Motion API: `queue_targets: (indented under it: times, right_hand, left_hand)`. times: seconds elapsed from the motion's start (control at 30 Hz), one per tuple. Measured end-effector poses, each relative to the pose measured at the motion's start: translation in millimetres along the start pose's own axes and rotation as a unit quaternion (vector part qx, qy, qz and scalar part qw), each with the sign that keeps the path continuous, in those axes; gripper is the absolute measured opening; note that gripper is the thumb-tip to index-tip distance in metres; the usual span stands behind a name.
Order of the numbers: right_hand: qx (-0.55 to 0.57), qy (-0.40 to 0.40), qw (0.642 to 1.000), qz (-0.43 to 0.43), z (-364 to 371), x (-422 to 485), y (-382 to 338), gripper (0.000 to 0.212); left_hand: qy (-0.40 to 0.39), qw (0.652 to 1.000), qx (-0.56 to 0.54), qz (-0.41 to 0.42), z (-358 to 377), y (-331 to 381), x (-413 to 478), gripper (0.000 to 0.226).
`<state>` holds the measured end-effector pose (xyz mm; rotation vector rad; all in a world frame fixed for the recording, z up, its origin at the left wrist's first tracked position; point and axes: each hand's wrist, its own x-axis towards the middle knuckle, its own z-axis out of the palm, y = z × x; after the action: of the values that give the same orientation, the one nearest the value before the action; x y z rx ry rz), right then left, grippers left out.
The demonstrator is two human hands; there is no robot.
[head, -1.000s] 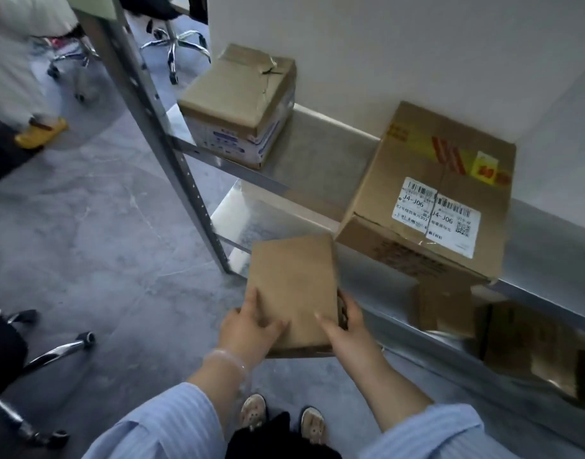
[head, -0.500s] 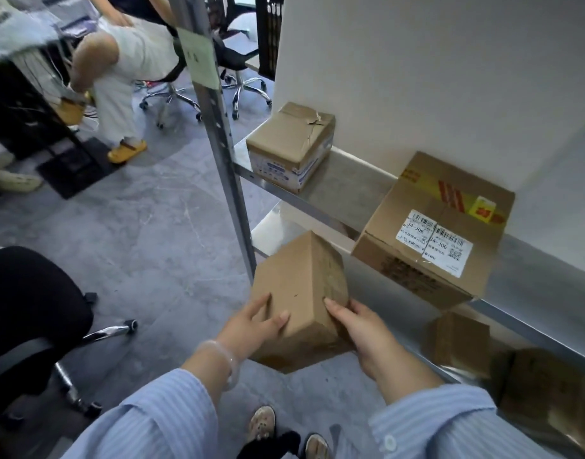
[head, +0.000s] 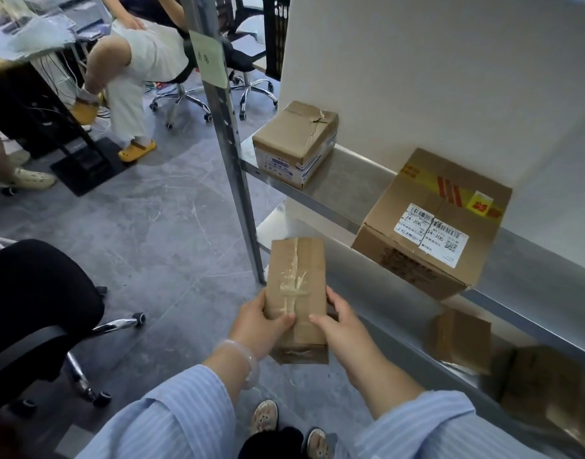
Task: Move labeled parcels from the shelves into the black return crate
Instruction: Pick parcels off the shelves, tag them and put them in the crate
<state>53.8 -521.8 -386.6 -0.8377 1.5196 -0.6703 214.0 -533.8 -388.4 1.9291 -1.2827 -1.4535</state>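
A parcel point(head: 296, 293) sits between the two hands, the left hand point(head: 258, 323) on its left side and the right hand point(head: 340, 329) on its right, in front of the shelf post point(head: 231, 167). On the upper shelf point(head: 344, 180), a first box point(head: 294, 140) stands at the left end beside the post. A second box point(head: 433, 223) lies well to its right, at the front edge. A third box point(head: 460, 339) rests on the shelf below. A chair point(head: 36, 309) stands on the floor to the left.

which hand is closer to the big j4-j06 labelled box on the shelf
Right. The right hand grips the taped parcel's shelf-facing side, below-left of that labelled box; the left hand grips the parcel's far side.
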Motion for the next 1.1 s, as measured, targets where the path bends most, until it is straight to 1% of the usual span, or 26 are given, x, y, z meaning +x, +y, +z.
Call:
queue_targets:
  times: [0.1,0.2,0.3,0.33,0.4,0.47,0.5,0.53,0.57,0.63,0.67,0.77,0.8,0.9,1.1]
  right_hand:
    - [-0.027,-0.037,0.999,-0.022,6.4,-5.5,-5.6,0.058]
    - [-0.055,-0.069,0.995,-0.036,15.6,-6.6,-6.5,0.057]
    - [-0.12,-0.086,0.988,-0.055,20.8,-6.9,-7.4,0.056]
    - [-0.133,-0.089,0.985,-0.06,21.0,-4.9,-6.2,0.055]
    - [-0.134,-0.085,0.985,-0.064,19.0,-1.4,-3.8,0.053]
    - [-0.145,-0.049,0.987,-0.052,10.4,4.7,5.3,0.054]
    - [-0.158,-0.023,0.986,-0.041,4.0,7.4,10.8,0.059]
    - [-0.17,-0.001,0.985,-0.029,-3.3,10.1,17.2,0.068]
    - [-0.174,0.015,0.985,-0.011,-11.1,12.3,23.0,0.078]
    - [-0.146,0.034,0.988,0.028,-23.8,15.5,32.6,0.093]
    - [-0.114,0.032,0.992,0.043,-28.5,16.4,36.7,0.096]
    - [0.002,-0.01,0.998,0.069,-33.4,18.0,43.8,0.101]
    - [0.022,-0.018,0.997,0.072,-33.9,17.6,45.1,0.101]
    - [0.031,-0.009,0.997,0.073,-34.4,18.8,49.8,0.093]
    - [0.022,0.044,0.996,0.068,-43.2,27.1,65.6,0.088]
  left_hand:
    - [-0.009,0.999,0.031,0.001,-3.9,-4.0,-0.6,0.088]
    - [-0.018,0.999,0.023,-0.027,-3.5,-11.6,1.6,0.111]
    - [-0.01,0.996,0.05,-0.076,-1.3,-16.8,2.5,0.115]
    - [-0.006,0.995,0.043,-0.084,-1.7,-18.3,3.6,0.116]
    - [-0.012,0.996,0.006,-0.089,-4.0,-22.5,6.6,0.126]
    - [-0.033,0.993,-0.057,-0.095,-11.7,-25.6,8.9,0.134]
    - [-0.05,0.988,-0.099,-0.104,-16.8,-25.0,7.5,0.131]
    - [-0.069,0.982,-0.136,-0.115,-21.3,-24.6,6.1,0.122]
    - [-0.085,0.975,-0.166,-0.122,-24.8,-25.5,5.6,0.108]
    - [-0.108,0.965,-0.206,-0.122,-27.8,-30.6,8.7,0.079]
    - [-0.118,0.962,-0.214,-0.121,-28.2,-32.1,10.5,0.073]
    - [-0.129,0.962,-0.21,-0.115,-23.7,-34.7,18.7,0.074]
    - [-0.129,0.963,-0.207,-0.111,-21.8,-35.5,21.6,0.075]
    - [-0.127,0.971,-0.182,-0.094,-16.6,-40.3,33.2,0.081]
    - [-0.165,0.975,-0.133,-0.068,5.2,-38.6,49.4,0.071]
